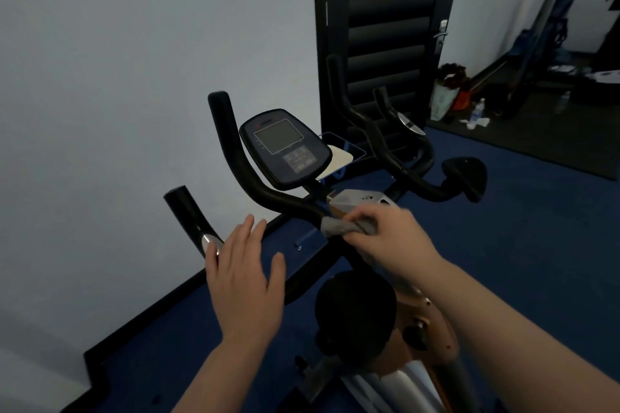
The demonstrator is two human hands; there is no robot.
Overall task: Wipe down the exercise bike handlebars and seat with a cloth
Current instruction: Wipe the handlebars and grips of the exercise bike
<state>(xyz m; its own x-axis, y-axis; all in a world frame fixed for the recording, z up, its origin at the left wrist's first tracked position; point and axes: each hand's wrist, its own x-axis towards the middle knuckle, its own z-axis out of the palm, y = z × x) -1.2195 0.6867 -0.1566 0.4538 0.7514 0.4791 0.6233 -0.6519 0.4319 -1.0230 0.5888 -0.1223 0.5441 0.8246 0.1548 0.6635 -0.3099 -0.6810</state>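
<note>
The exercise bike's black handlebars [235, 151] curve up on both sides of a dark console [285, 147]. My right hand [389, 238] grips a grey cloth [345, 226] wrapped round the middle of the bar just below the console. My left hand [245, 275] hovers flat with fingers spread over the lower left part of the handlebar, near a silver pulse sensor [209, 242]. The black seat [355, 305] lies below my right forearm, partly hidden by it.
A pale wall stands close on the left with a dark skirting along blue carpet [503, 245]. A second bike [402, 144] stands behind, in front of a black door [385, 27]. Bottles and clutter lie on the floor at the far right.
</note>
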